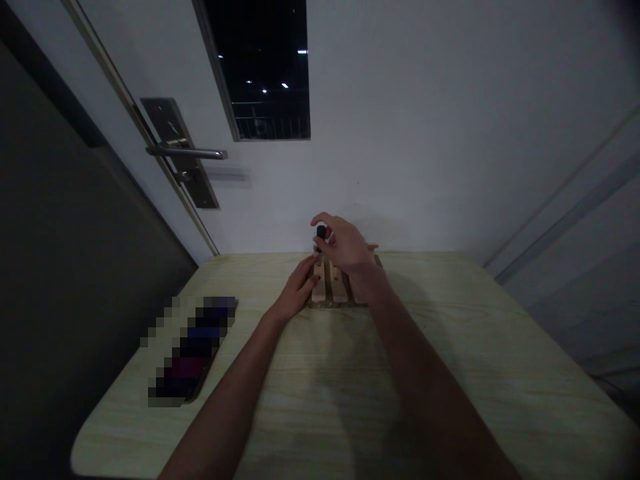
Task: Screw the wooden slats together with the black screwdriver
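"Two hands are in view. State the pose of each."

"Right hand [350,247]: reaching in from the right, wrist bent, thumb and fingers closed around a short black piece [321,232], which stands roughly upright; one finger arches above it. Left hand [294,290]: low, palm down, fingers partly spread against the left side of a slatted wooden item [338,290]. Whether it clasps or merely steadies, I cannot tell."

"Position of the wooden item?"

"At the far edge of the worktop [300,387], close to the white surface behind. The black piece is over its left slat; contact at the lower end is hidden."

"Obstructions and surroundings?"

"The right hand and forearm cover the item's right part. A flat dark object [195,353], its face pixelated, lies on the left, well apart. Beyond are a metal door handle [195,153] and a dark window [270,73]."
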Tool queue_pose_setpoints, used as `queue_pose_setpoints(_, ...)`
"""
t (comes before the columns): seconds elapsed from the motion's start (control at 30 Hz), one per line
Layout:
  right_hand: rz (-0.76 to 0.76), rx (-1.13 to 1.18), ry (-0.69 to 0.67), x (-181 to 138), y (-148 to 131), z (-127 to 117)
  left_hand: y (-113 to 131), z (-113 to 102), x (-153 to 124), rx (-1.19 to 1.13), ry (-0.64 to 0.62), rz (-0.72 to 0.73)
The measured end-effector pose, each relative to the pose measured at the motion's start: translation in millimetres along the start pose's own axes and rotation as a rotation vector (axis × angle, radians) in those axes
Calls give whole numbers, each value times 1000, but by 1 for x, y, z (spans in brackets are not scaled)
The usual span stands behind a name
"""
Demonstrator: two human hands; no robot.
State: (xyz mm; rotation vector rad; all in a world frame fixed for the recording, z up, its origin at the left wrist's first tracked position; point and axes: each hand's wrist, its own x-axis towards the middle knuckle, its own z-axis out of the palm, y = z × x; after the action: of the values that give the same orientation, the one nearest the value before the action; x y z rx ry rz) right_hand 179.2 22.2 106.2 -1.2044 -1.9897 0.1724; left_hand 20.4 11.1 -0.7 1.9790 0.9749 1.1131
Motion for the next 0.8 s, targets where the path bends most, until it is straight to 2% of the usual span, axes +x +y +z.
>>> queue_pose_setpoints(0.1,1,-28,4,0,2,0,-1,0,1,6,-4,3)
queue_pose_setpoints(0.27,-55,88,-32,-1,7,3,-1,0,1,10,-4,15)
queue_pose_setpoints(0.47,-42,196,-53,-1,6,1,-1,0,1,11,-7,8)
queue_pose_setpoints(0.6,49,149,-39,0,1,-3,-2,0,1,2,4,-3)
queue_pose_setpoints(0.8,50,92,-49,1,1,-1,-1,-1,0,21,2,17)
